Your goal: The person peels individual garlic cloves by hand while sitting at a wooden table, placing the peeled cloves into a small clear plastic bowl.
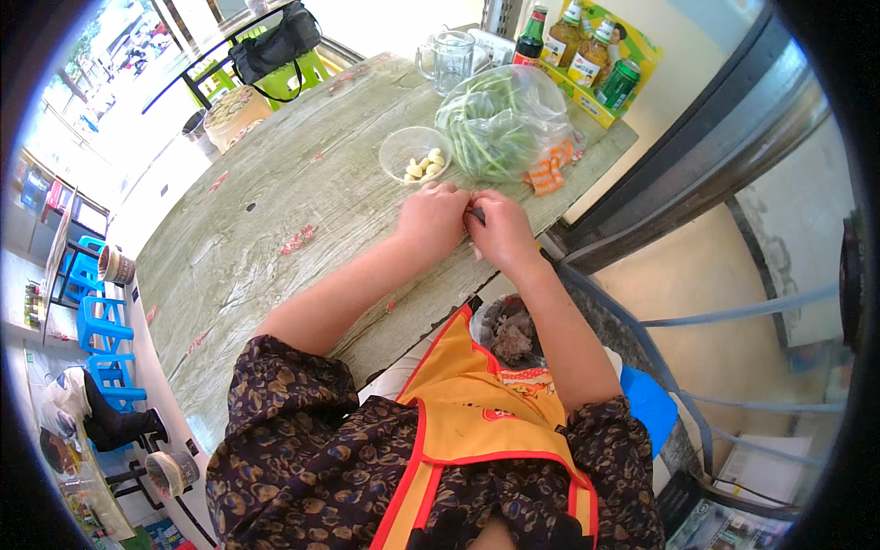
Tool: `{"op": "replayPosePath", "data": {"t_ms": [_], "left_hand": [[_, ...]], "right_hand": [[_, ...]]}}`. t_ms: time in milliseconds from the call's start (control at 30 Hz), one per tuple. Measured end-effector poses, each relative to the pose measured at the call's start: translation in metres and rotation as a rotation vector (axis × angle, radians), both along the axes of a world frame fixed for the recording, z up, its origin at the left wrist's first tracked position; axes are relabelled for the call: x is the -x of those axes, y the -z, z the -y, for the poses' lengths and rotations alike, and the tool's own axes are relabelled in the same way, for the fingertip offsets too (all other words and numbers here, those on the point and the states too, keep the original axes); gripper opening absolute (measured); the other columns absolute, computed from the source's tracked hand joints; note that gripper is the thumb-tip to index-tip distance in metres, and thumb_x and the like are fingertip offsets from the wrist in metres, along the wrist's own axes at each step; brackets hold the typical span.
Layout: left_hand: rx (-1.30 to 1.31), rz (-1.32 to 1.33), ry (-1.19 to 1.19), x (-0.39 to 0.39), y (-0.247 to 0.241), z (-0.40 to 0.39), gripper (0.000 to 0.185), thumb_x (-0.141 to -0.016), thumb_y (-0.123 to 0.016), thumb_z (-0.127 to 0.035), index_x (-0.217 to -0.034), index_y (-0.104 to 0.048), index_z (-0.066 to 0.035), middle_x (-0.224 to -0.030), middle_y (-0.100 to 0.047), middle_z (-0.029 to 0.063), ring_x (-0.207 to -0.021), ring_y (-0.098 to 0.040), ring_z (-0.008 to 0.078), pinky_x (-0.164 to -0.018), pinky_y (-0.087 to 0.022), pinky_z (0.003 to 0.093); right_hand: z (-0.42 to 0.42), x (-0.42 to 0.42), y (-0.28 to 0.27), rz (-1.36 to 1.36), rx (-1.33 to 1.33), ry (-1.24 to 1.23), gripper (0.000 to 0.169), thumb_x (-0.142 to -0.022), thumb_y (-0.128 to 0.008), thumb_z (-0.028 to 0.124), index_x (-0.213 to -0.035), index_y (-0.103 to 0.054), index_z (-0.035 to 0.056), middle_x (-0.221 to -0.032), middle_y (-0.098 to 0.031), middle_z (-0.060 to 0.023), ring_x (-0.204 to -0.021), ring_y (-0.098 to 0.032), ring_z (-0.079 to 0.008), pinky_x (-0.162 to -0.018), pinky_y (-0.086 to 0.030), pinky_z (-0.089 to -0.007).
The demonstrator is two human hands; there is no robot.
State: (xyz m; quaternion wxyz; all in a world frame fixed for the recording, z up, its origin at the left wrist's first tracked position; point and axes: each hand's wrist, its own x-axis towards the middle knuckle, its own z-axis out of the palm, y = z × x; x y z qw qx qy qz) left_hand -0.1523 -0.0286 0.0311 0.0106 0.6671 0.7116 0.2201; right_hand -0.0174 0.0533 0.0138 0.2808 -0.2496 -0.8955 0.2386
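My left hand [437,214] and my right hand [500,227] meet at the near edge of the wooden-topped table [344,185]. A small dark object [477,216], perhaps a knife handle, is in the fingers of my right hand. What my left fingertips pinch is too small and hidden to name. Just beyond my hands, peeled garlic cloves [427,166] lie in a clear plastic bowl [396,152]. A clear plastic bag of green beans [491,124] stands right of the bowl.
An orange-striped cloth [548,172] lies beside the bag. Behind are a glass mug [454,62], a dark bottle [531,38] and a yellow carton [584,100] with bottles and a can. Below the table edge, a bin [509,330] holds scraps. A person [75,419] sits at far left.
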Motion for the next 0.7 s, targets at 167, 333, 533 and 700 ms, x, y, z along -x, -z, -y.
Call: {"op": "replayPosePath", "data": {"t_ms": [167, 333, 533, 700], "left_hand": [[-0.15, 0.154, 0.0, 0.004, 0.006, -0.009, 0.022, -0.082, -0.059, -0.009, -0.102, -0.068, -0.006, -0.093, -0.066, 0.016, -0.09, -0.063, 0.0327, -0.08, -0.052, 0.0414], [-0.111, 0.927, 0.014, -0.016, -0.014, -0.007, 0.027, -0.093, -0.06, -0.015, -0.116, -0.066, -0.003, -0.093, -0.067, 0.0096, -0.079, -0.062, 0.017, -0.073, -0.053, 0.0308], [0.251, 1.729, 0.138, -0.08, -0.024, 0.006, 0.033, -0.099, -0.055, -0.018, -0.123, -0.061, 0.003, -0.097, -0.067, 0.0051, -0.08, -0.061, 0.0108, -0.07, -0.052, 0.0257], [0.457, 1.599, 0.214, -0.126, 0.004, 0.002, 0.032, -0.099, -0.055, -0.018, -0.122, -0.06, 0.004, -0.097, -0.066, 0.0066, -0.081, -0.063, 0.0127, -0.071, -0.053, 0.0266]], "right_hand": [[-0.003, 0.0, -0.002, -0.11, 0.096, 0.057, 0.013, -0.079, -0.066, 0.006, -0.087, -0.066, -0.0038, -0.094, -0.066, -0.0193, -0.086, -0.063, -0.0378, -0.077, -0.051, -0.043], [0.015, -0.031, -0.034, -0.443, 0.538, 0.177, 0.012, -0.087, -0.067, 0.007, -0.088, -0.066, -0.0046, -0.096, -0.068, -0.0051, -0.082, -0.062, -0.0105, -0.074, -0.049, -0.0253], [0.038, -0.102, -0.022, -0.574, 0.3, 0.224, 0.01, -0.082, -0.069, 0.003, -0.089, -0.065, -0.003, -0.099, -0.067, -0.0095, -0.09, -0.064, -0.0195, -0.081, -0.05, -0.0306], [0.062, -0.157, 0.004, -0.56, 0.233, 0.356, 0.009, -0.082, -0.07, 0.002, -0.088, -0.064, -0.0029, -0.1, -0.067, -0.0108, -0.093, -0.065, -0.0217, -0.084, -0.05, -0.031]]}}
